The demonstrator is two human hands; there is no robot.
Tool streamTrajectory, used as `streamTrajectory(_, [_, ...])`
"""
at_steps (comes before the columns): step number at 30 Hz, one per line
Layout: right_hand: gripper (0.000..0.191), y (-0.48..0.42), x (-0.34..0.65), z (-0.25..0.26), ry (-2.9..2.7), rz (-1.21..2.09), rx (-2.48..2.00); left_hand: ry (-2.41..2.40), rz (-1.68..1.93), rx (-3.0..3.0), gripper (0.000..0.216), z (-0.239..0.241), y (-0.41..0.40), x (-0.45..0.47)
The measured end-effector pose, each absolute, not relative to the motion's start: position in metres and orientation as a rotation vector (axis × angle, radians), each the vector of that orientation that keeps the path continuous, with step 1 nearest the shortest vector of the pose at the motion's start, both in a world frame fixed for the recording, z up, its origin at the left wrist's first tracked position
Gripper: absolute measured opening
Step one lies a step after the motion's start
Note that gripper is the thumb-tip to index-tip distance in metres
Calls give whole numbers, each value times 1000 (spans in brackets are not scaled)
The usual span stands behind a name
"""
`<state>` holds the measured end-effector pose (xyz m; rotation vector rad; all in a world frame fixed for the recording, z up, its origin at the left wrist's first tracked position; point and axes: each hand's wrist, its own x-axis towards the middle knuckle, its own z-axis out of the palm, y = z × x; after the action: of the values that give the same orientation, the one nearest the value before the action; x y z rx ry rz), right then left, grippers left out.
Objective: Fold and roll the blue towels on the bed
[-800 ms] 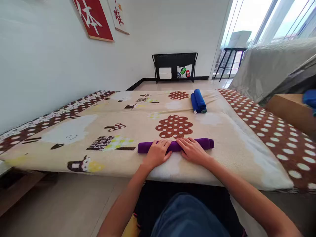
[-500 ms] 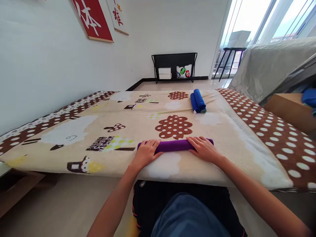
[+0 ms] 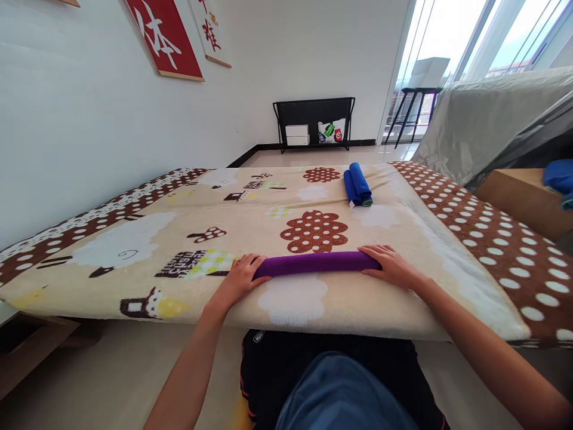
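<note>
A purple rolled towel [image 3: 313,264] lies crosswise near the front edge of the patterned blanket [image 3: 250,227]. My left hand [image 3: 244,273] grips its left end, fingers over the top and thumb on the near side. At the right end my right hand [image 3: 390,266] is closed around it in the same way, hiding that tip. Farther back on the blanket, beyond the right hand, a blue rolled towel [image 3: 358,184] rests, seemingly in two rolls side by side; neither hand touches it.
The blanket covers a broad, low bed-like surface with a brown polka-dot border [image 3: 501,251]. A cardboard box [image 3: 514,200] stands at the right, with blue cloth on it. A black rack [image 3: 313,113] is against the far wall, and a black stool [image 3: 412,110] by the window.
Both hands have slid outward, the left to the left and the right to the right, from on top of the purple roll to its two ends.
</note>
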<state>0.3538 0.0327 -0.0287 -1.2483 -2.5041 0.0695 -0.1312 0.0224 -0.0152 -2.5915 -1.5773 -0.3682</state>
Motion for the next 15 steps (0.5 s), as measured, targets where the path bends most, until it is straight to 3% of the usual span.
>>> streamTrajectory(8, [58,32,355,-30,-2425,-233,-1225,-1481,-424,-2504,47,-3,18,-111])
streamTrajectory(15, [58,36,357,-29,-2503,-213,-1183,-1455,-362,-2560,50,-6,27,-90])
